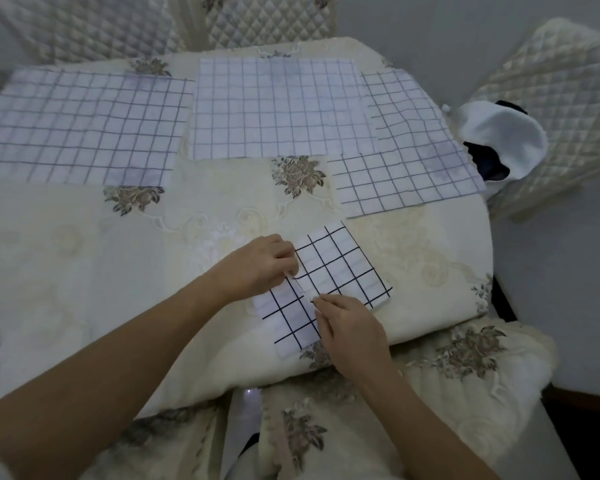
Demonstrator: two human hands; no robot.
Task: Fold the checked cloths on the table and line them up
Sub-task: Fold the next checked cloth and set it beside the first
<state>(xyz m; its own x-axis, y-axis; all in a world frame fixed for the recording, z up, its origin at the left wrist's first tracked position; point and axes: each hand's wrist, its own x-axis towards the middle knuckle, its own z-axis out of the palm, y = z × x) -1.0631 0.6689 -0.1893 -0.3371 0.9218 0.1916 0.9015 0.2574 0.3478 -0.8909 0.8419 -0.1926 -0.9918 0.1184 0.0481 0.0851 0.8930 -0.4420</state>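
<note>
Folded checked cloth (329, 285) between both hands, left hand (260, 263) and right hand (352, 330) pinching its edges

A: What shows of the person?

B: Two bare forearms and two hands. The left hand (257, 263) and the right hand (350, 329) are both uncovered: no gloves.

A: Sleeves?

B: No cuff on either forearm as far as the picture reaches. At the bottom left corner, by the left arm, there is a pale blurred patch; cannot tell whether it is a sleeve.

A: Rings, watch, bands?

B: No ring, watch or band shows on the visible sides of the wrists and fingers. Nails look short and plain, though they are small and soft in this picture.

A: Marks?

B: Nothing clear enough to note.
</note>
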